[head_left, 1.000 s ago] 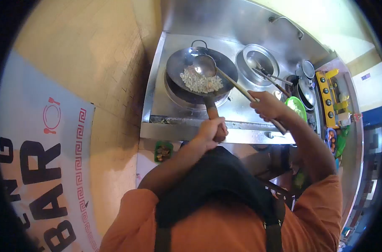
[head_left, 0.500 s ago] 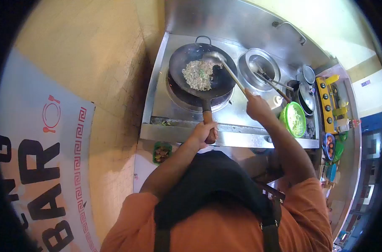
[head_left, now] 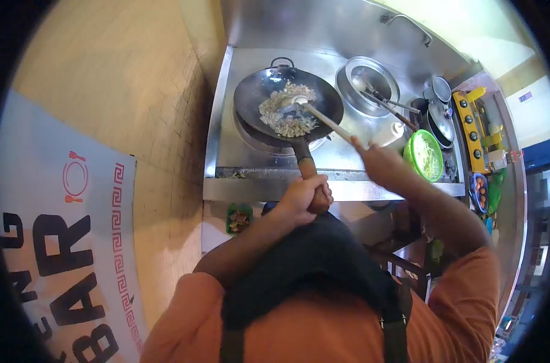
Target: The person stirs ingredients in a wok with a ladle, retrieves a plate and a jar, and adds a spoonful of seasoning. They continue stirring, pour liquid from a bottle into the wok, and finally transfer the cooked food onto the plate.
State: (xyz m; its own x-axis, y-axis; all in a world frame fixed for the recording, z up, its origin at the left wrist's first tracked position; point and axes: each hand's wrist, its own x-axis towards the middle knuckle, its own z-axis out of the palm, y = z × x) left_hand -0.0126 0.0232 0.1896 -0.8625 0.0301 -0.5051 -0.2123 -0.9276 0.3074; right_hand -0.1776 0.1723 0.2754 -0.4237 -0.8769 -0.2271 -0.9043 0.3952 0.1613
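My left hand (head_left: 305,196) is wrapped round the wooden handle of a dark wok (head_left: 249,95), which sits tilted over the burner at the left of the steel stove. Minced or chopped food (head_left: 292,126) lies spread in a curve inside the wok. In my right hand (head_left: 381,163) is the long light handle of a ladle (head_left: 326,121); its bowl rests among the food near the wok's middle. My right index finger lies along the ladle handle.
Right of the wok stands a metal pot (head_left: 378,113) holding utensils. Farther right are a green bowl of shredded vegetable (head_left: 412,158), a white bottle (head_left: 389,134), lidded pans (head_left: 442,126) and a yellow rack (head_left: 473,136). A green container (head_left: 231,227) is below the stove's front edge.
The wok has tilted and its handle has come toward me and to the right with my left hand. The ladle has moved into the food, which is now more spread out.
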